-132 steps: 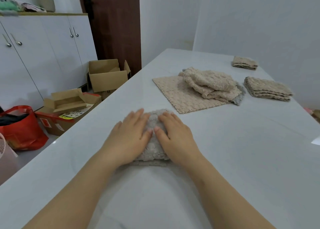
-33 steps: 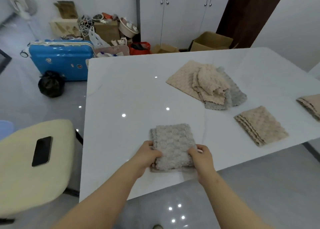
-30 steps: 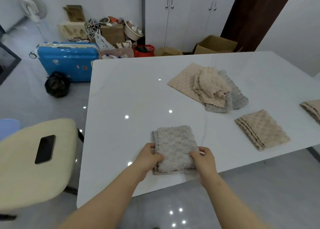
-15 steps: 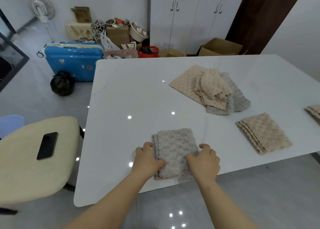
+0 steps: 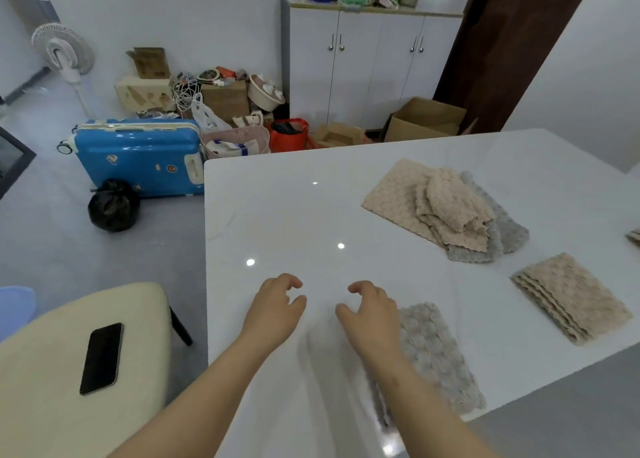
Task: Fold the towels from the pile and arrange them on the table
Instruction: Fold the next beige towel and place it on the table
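Down near the front edge of the glossy white table (image 5: 294, 215), folded grey knobbly towel (image 5: 433, 350), lying flat, partly under the right forearm; right hand (image 5: 372, 314) and left hand (image 5: 277, 310) just beside it, fingers loosely curled, gripping nothing. Further right, folded beige towel (image 5: 568, 298); beyond, loose pile of beige and grey towels (image 5: 446, 212)

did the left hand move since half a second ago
Yes: the left hand is off the grey towel now, shifted toward the left edge of the table.

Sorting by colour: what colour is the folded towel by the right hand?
The folded towel is grey with a bubbly weave; the head view shows it by the right hand.
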A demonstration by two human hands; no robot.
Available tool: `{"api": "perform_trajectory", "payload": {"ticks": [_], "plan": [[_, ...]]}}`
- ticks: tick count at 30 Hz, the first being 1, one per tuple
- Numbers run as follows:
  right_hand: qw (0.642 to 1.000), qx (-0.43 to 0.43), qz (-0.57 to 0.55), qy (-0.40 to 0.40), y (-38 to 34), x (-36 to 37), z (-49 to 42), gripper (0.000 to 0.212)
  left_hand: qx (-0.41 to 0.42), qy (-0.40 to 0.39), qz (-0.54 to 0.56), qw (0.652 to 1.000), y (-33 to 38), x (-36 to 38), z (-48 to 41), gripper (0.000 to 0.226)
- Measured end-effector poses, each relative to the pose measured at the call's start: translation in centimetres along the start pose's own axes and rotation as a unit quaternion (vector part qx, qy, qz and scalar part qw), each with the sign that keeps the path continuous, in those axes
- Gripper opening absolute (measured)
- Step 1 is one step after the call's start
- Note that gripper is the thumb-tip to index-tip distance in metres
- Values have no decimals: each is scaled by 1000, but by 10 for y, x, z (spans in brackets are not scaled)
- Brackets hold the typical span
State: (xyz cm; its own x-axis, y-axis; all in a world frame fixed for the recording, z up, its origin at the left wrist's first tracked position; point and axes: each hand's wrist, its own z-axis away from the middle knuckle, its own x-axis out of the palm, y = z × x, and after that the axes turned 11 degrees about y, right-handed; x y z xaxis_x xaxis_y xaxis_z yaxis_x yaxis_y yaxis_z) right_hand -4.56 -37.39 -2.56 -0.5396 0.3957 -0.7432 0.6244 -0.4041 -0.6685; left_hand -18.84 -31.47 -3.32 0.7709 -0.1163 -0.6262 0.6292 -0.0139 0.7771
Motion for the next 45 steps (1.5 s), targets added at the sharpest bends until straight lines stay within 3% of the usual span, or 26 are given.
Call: {"api": "perform_trajectory", "payload": {"ticks": [8, 14, 25, 33, 41, 45], "plan": [[985, 147, -84, 32, -58, 74, -4, 34, 74, -150, -27, 986, -30, -45, -77, 22], [962, 220, -122, 109, -61, 79, 8, 31, 136, -218, -37, 966, -24, -43, -106, 16], [936, 244, -176, 182, -48, 59, -2, 24, 211, -263, -19, 941, 22, -24, -109, 10], [914, 275, -178, 239, -44, 55, -58, 23, 269, -301, -16, 915, 54, 13, -171, 11], [829, 406, -193, 334, -38, 94, -125, 21, 362, -404, -51, 838, 69, 77, -251, 17], [779, 443, -174, 408, -31, 104, -147, 22, 415, -395, -27, 819, 79, 112, -283, 23]]}}
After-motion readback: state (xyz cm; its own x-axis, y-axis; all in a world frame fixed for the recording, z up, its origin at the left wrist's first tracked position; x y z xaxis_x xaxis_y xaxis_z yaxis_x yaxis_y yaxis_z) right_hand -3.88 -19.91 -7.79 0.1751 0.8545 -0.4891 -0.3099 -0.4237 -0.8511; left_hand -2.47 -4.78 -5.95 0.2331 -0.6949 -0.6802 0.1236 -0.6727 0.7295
